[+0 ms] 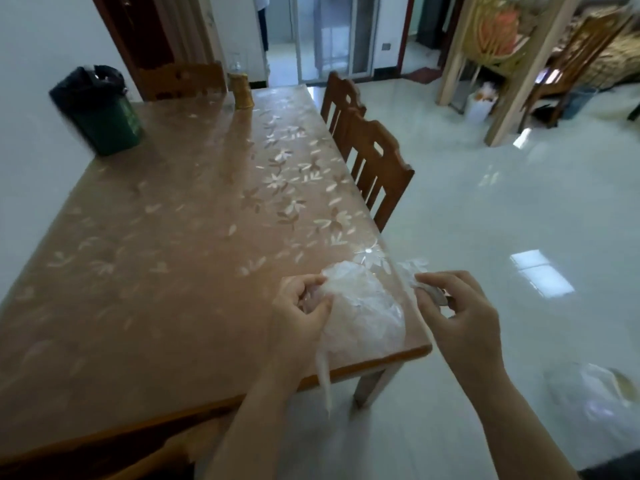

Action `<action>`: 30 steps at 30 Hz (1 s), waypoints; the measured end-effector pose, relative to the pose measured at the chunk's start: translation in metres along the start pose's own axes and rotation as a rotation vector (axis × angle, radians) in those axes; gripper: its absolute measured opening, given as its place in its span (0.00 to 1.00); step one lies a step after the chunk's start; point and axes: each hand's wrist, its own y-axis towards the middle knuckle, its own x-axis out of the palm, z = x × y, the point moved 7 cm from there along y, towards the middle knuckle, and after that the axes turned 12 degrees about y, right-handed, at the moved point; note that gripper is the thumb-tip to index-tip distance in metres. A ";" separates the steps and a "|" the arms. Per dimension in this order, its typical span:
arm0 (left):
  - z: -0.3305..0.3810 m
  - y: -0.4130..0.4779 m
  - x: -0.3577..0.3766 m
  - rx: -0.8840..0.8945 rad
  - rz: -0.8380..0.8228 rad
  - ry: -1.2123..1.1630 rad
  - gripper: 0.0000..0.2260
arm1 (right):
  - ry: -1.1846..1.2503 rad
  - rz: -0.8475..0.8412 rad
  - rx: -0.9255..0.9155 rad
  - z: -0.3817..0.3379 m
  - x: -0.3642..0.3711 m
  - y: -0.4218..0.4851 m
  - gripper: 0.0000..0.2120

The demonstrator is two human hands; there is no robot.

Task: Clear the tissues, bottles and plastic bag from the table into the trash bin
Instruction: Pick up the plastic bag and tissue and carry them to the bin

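thin, crinkly clear plastic: the plastic bag (363, 306) lies bunched on the near right corner of the table (156, 237), and we judge it light, limp and slippery, best gathered into 1 fist. our left hand (301, 313) is closed on its left edge; our right hand (457, 313) pinches a stretched handle just off the table edge. far back left on the table stands the green trash bin (104, 112), black-lined; its contents are too blurred to tell.

The surface (156, 237) is pinkish-brown with pale flower prints. At ten o'clock, the trash bin (114, 123) is dark green, lined black. The plastic bag (363, 306) at five o'clock is translucent white.
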 end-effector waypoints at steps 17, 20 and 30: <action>0.101 0.005 0.293 0.006 -0.328 -0.075 0.08 | -0.046 0.333 0.160 0.118 -0.256 0.035 0.09; 0.107 0.020 0.326 -0.012 -0.363 -0.067 0.07 | -0.060 0.362 0.176 0.137 -0.273 0.051 0.09; 0.131 0.137 0.455 -0.066 -0.421 -0.150 0.09 | -0.151 0.331 0.210 0.220 -0.301 0.187 0.09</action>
